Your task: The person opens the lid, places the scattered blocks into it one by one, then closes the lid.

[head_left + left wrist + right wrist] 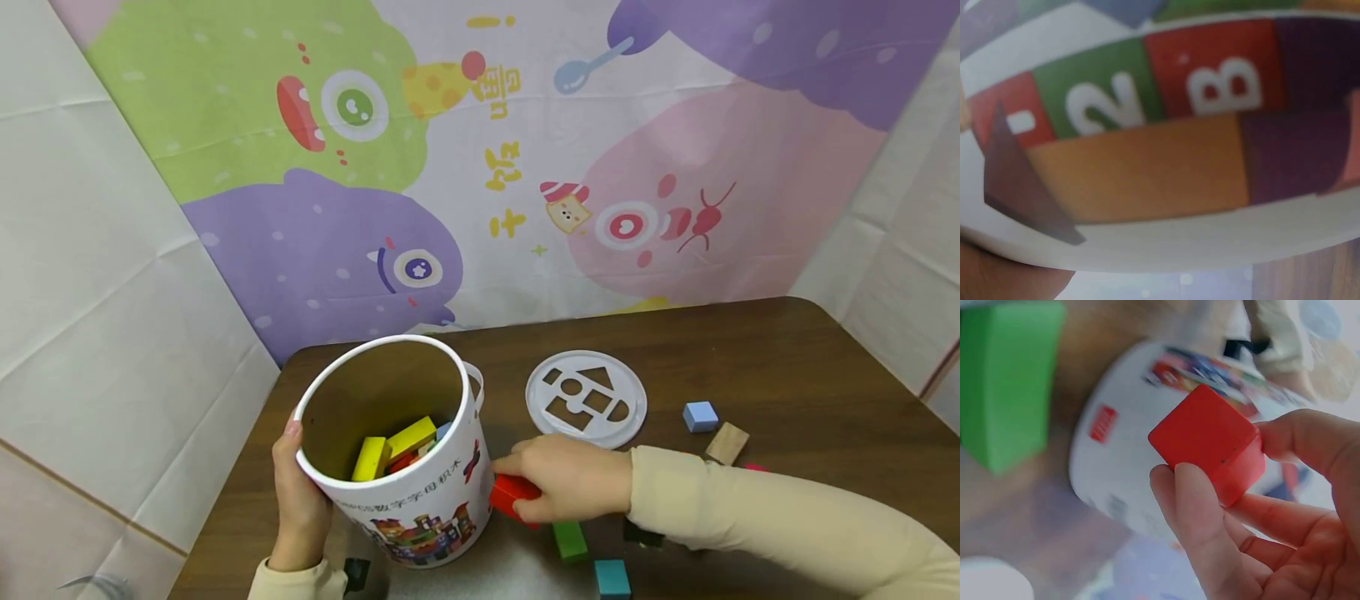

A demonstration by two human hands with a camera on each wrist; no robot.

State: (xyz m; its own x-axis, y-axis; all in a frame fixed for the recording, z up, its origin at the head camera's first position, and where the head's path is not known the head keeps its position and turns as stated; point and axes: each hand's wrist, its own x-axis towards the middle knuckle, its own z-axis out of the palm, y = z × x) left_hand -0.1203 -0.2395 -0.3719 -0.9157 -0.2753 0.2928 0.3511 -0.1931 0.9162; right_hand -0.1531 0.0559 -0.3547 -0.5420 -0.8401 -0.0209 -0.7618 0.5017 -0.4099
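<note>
A white bucket [450,492] printed with coloured building blocks stands tilted on the table. My left hand [300,500] holds it at the left side, thumb over the rim; its other fingers are hidden behind the wall. Inside lie two yellow blocks [371,460] and other coloured pieces. Outside the bucket, close to its right wall, my right hand [566,479] pinches a red block [510,496] between thumb and fingers. The right wrist view shows this block [1207,434] in front of the printed wall. A green block [570,542] lies just below the right hand.
A white round lid [626,383] with shaped cut-outs lies behind the right hand. A teal block [612,578] is near the front. Towards the right are a light blue block [700,417] and a plain wooden block [727,443] on the dark table.
</note>
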